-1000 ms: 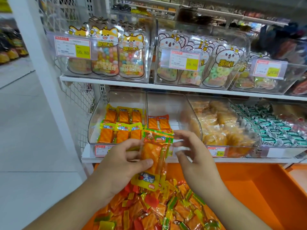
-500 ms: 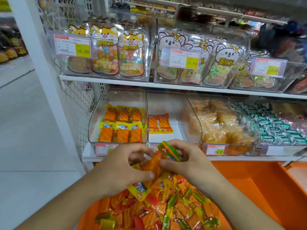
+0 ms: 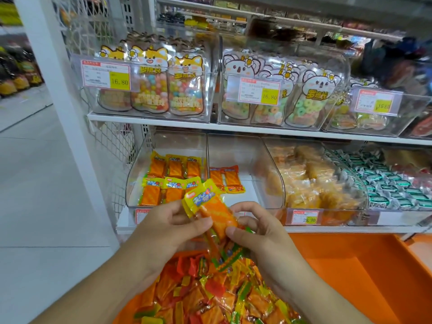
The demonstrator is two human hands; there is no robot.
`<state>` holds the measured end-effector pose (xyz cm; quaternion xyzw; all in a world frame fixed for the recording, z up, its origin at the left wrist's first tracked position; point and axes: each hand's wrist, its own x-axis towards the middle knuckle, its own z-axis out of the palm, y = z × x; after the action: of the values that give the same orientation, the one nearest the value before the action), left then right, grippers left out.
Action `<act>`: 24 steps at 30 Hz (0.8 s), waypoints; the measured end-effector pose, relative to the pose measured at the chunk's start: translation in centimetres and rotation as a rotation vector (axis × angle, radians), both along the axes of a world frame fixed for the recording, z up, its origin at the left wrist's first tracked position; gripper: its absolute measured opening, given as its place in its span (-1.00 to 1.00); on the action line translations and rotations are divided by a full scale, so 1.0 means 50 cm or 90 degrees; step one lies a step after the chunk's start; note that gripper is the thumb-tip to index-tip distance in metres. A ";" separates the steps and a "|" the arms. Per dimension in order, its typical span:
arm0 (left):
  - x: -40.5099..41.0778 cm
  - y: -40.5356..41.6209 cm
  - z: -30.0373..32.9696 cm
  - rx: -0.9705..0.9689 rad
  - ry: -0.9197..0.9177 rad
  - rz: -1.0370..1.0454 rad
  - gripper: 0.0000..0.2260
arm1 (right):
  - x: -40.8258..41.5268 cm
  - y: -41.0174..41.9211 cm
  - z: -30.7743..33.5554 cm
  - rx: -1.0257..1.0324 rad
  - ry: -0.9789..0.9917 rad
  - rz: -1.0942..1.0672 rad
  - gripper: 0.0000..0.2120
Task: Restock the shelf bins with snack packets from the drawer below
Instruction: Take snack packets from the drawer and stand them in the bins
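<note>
Orange-and-yellow snack packets [image 3: 210, 213] sit pinched between both hands, held up in front of the lower shelf edge, above the drawer. Left hand [image 3: 168, 232] grips the bunch w/ thumb on the near face and fingers curled behind; top packet's yellow end sticks up above its fingers. Right hand [image 3: 259, 230] pinches the right side of the same bunch, thumb and forefinger closed on the clear wrapper. More packets, green-edged, dangle below the hands toward the pile.

Drawer [image 3: 350, 277] is orange, near bottom of view, w/ a loose heap of packets [image 3: 210, 300] in orange, red, yellow and green filling its left part; right part shows bare orange floor.

Lower shelf, left to right: clear bin [image 3: 140, 174] w/ two rows of three yellow-topped orange packets laid flat; middle bin [image 3: 245, 155] w/ only two red-ended orange packets [image 3: 226, 178] at its left side; third bin [image 3: 346, 181] heaped w/ pale golden wrapped snacks, price tag 29.90 on its front; far-right bin [image 3: 397, 183] packed w/ green-and-silver wrapped sweets.

Upper shelf: clear bins of animal-shaped candy pouches [image 3: 168, 85], fox-face ones left, koala-face ones [image 3: 292, 94] right, each bin front carrying a tag reading 16.80. White shelf upright [image 3: 60, 113] and wire mesh side panel stand left; pale tiled floor [image 3: 35, 195] beyond, another aisle's goods blurred far left.
</note>
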<state>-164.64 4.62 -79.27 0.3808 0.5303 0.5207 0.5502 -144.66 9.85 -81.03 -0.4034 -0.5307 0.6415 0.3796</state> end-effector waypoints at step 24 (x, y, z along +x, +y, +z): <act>-0.109 0.043 0.031 0.077 0.313 0.077 -0.83 | -0.100 0.024 0.020 0.111 -0.132 -0.003 -0.75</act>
<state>-170.09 6.79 -77.71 0.4956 0.6378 0.4753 0.3487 -149.65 11.07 -80.05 -0.4344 -0.6198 0.5469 0.3578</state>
